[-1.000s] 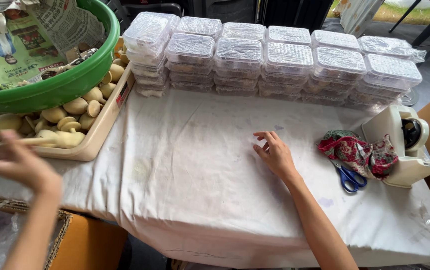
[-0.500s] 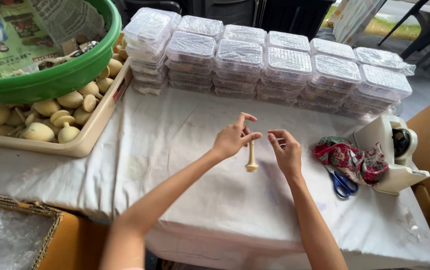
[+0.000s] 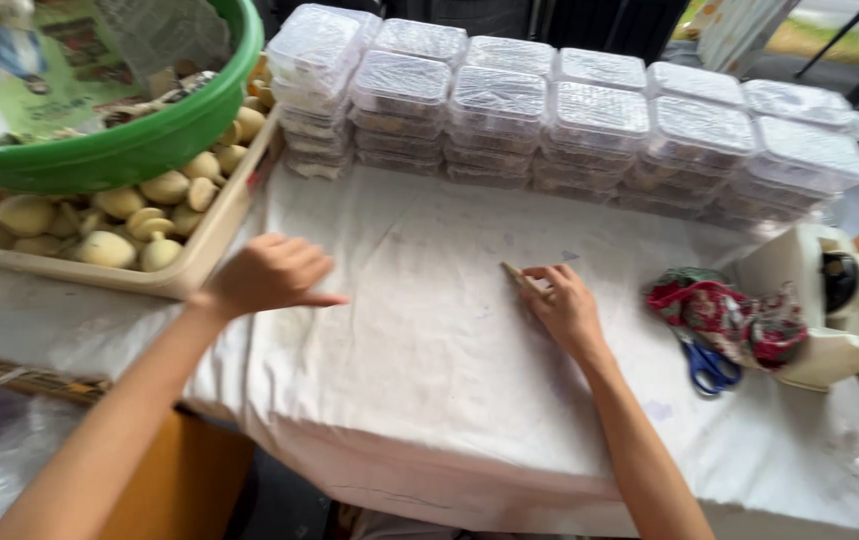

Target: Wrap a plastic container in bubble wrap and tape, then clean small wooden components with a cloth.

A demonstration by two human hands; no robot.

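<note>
— What have I got under the right hand (image 3: pixel 568 310)?

— A thin tan stick (image 3: pixel 524 280). It lies on the white cloth of the surface (image 3: pixel 430 400), and my right fingers (image 3: pixel 547 278) are laid flat over its near end, close together, pressing it down rather than pinching it. The far end pokes out toward the stacked boxes.

— And the left hand (image 3: pixel 270 275)?

— It's over the cloth just beside the beige tray (image 3: pixel 212 240), at its near right corner. The fingers are curled in loosely with one pointing right; it grips nothing that I can see. Whether it touches the tray edge I can't tell, the picture is a bit blurred.

— What sits around me?

— The tray holds pale, rounded mushrooms (image 3: pixel 140 215), and a green basin (image 3: pixel 140 150) lined with printed paper rests over its far part. Along the back runs a row of clear lidded boxes (image 3: pixel 590 130), stacked several high. To the right of my right hand lies a bunched red patterned cloth (image 3: pixel 725 310) over blue-handled scissors (image 3: pixel 708 365), and touching that a cream tape dispenser (image 3: pixel 830 310)
</note>
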